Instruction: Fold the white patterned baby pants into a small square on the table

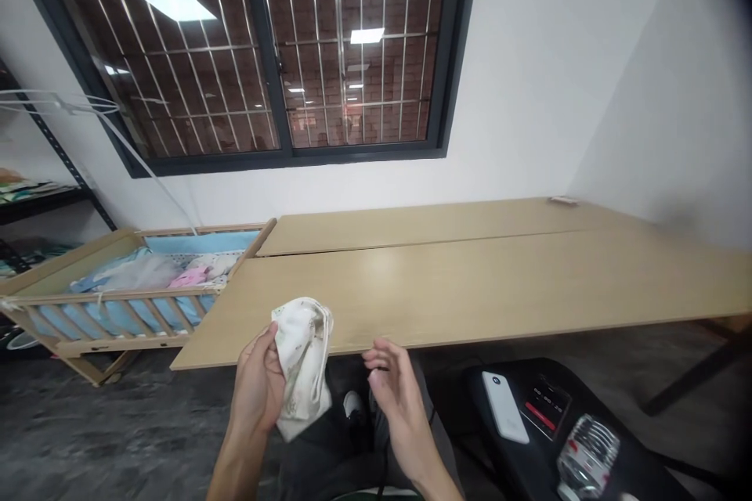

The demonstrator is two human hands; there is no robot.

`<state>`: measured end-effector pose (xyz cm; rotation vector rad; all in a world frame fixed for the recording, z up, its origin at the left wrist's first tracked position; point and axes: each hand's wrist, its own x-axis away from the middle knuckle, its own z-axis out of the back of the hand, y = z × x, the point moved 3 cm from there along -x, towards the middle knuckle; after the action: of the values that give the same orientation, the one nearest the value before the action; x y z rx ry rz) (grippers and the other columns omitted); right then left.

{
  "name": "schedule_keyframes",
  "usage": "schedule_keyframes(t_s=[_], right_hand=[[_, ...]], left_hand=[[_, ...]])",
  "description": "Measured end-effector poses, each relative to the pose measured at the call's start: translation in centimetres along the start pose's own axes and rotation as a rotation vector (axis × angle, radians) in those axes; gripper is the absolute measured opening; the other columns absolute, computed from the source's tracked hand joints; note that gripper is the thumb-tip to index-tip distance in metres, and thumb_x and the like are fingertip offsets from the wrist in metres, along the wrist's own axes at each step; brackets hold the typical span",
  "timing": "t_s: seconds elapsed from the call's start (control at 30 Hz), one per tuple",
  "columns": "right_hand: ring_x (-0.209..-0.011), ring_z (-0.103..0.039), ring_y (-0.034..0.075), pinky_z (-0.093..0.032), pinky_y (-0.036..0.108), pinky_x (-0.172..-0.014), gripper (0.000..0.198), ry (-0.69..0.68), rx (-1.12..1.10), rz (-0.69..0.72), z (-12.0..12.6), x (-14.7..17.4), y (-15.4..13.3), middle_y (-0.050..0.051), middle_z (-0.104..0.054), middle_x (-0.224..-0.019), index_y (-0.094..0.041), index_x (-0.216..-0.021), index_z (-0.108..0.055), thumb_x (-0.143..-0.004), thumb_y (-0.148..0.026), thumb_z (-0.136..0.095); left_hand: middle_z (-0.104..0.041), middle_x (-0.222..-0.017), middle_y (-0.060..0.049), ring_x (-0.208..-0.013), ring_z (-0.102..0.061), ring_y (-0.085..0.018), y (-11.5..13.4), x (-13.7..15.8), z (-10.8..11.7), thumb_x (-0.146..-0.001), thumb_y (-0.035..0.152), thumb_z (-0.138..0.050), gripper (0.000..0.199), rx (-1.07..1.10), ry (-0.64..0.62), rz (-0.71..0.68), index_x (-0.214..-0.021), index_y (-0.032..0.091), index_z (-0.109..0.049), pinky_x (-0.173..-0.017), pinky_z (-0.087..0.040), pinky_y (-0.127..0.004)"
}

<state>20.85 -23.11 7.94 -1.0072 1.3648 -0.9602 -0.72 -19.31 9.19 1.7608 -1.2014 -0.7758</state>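
Note:
My left hand [257, 383] grips a folded white cloth [302, 364] by its left edge, thumb on top. The cloth has small faint printed marks and hangs over the near edge of the wooden table [376, 282], above my lap. What kind of cloth item it is, I cannot make out. To the right of the cloth and apart from it, my right hand [395, 383] is raised with its fingers loosely curled and apart, holding nothing.
Left of the table stands a wooden crib [141, 297] with blue lining and cloths inside. At lower right, a black seat [475, 399] bears a white phone [505, 407], a dark phone showing a timer [546, 407] and a clear plastic bottle [587, 458]. A barred window [282, 55] is ahead.

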Motion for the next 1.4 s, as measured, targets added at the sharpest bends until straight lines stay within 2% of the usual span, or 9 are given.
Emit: schedule_keyframes(t_s=[0.17,0.27,0.37,0.47,0.6,0.87,1.13,1.27,1.4], right_hand=[[-0.128,-0.051,0.03,-0.044,0.044,-0.105,0.092,-0.269,0.166,-0.02,-3.0,-0.3,-1.5,0.016,-0.047,-0.144,-0.021,-0.153,-0.024,-0.079,-0.039,-0.076],[-0.123,-0.055,0.026,-0.043,0.042,-0.106,0.066,-0.241,0.294,0.046,-3.0,-1.6,-2.0,0.014,-0.052,-0.138,-0.021,-0.145,-0.041,-0.083,-0.02,-0.064],[-0.118,-0.058,0.024,-0.044,0.04,-0.105,0.043,-0.219,0.407,0.17,-0.5,-3.8,-3.2,0.01,-0.061,-0.124,-0.022,-0.123,-0.062,-0.083,-0.009,-0.052],[-0.105,-0.064,0.024,-0.049,0.038,-0.094,0.031,-0.245,0.438,0.207,3.1,-6.4,-5.6,0.007,-0.068,-0.114,-0.023,-0.119,-0.066,-0.091,-0.02,-0.053],[-0.081,-0.066,0.02,-0.053,0.03,-0.071,0.03,-0.265,0.329,0.217,6.5,-9.0,-9.5,0.006,-0.072,-0.091,-0.019,-0.109,-0.072,-0.095,-0.039,-0.056],[-0.06,-0.059,0.013,-0.049,0.025,-0.05,0.031,-0.317,0.243,0.263,7.9,-10.4,-13.3,0.005,-0.072,-0.085,-0.017,-0.1,-0.076,-0.084,-0.043,-0.072],[-0.059,-0.059,0.014,-0.047,0.023,-0.045,0.033,-0.11,0.237,0.307,7.9,-11.5,-13.6,0.006,-0.071,-0.082,-0.015,-0.091,-0.073,-0.087,-0.047,-0.067],[-0.066,-0.063,0.016,-0.049,0.024,-0.05,0.036,-0.077,0.279,0.258,7.9,-16.4,-11.2,0.007,-0.072,-0.089,-0.016,-0.093,-0.073,-0.087,-0.05,-0.065],[-0.064,-0.059,0.015,-0.045,0.023,-0.051,0.033,-0.04,0.376,0.188,8.1,-25.0,-4.8,0.007,-0.071,-0.091,-0.015,-0.09,-0.072,-0.087,-0.047,-0.062]], left_hand=[[-0.066,-0.073,-0.002,-0.074,-0.064,-0.019,3.2,1.7,-2.4,-0.089,0.051,-0.063,0.036,-0.461,-0.197,-0.17,-0.092,0.016,-0.07,-0.062,-0.051,-0.024],[-0.064,-0.07,-0.001,-0.073,-0.061,-0.018,5.7,1.6,-3.0,-0.092,0.053,-0.058,0.039,-0.692,-0.158,-0.342,-0.09,0.016,-0.071,-0.061,-0.048,-0.022],[-0.068,-0.077,-0.003,-0.073,-0.062,-0.018,9.0,0.7,-3.0,-0.092,0.053,-0.057,0.039,-0.779,-0.07,-0.523,-0.093,0.016,-0.072,-0.061,-0.049,-0.022],[-0.069,-0.082,-0.003,-0.072,-0.062,-0.017,11.7,-0.9,-2.8,-0.092,0.054,-0.056,0.04,-0.819,-0.033,-0.638,-0.094,0.017,-0.071,-0.062,-0.05,-0.022],[-0.071,-0.091,-0.005,-0.077,-0.063,-0.019,13.3,-3.2,-2.1,-0.089,0.06,-0.058,0.046,-0.746,-0.115,-0.598,-0.101,0.017,-0.071,-0.069,-0.055,-0.026],[-0.073,-0.095,-0.007,-0.087,-0.068,-0.023,14.2,-2.8,-2.2,-0.084,0.061,-0.067,0.048,-0.693,-0.168,-0.566,-0.106,0.018,-0.072,-0.071,-0.054,-0.025],[-0.074,-0.1,-0.008,-0.084,-0.069,-0.024,13.8,-3.5,-1.8,-0.084,0.06,-0.068,0.049,-0.715,-0.154,-0.498,-0.112,0.02,-0.071,-0.066,-0.056,-0.026],[-0.074,-0.103,-0.009,-0.088,-0.07,-0.024,11.4,-8.6,-2.9,-0.084,0.058,-0.068,0.045,-0.72,-0.171,-0.583,-0.109,0.02,-0.072,-0.07,-0.056,-0.027],[-0.073,-0.107,-0.011,-0.098,-0.069,-0.027,6.1,-17.6,-4.8,-0.085,0.061,-0.064,0.049,-0.736,-0.201,-0.534,-0.107,0.017,-0.072,-0.08,-0.056,-0.031]])
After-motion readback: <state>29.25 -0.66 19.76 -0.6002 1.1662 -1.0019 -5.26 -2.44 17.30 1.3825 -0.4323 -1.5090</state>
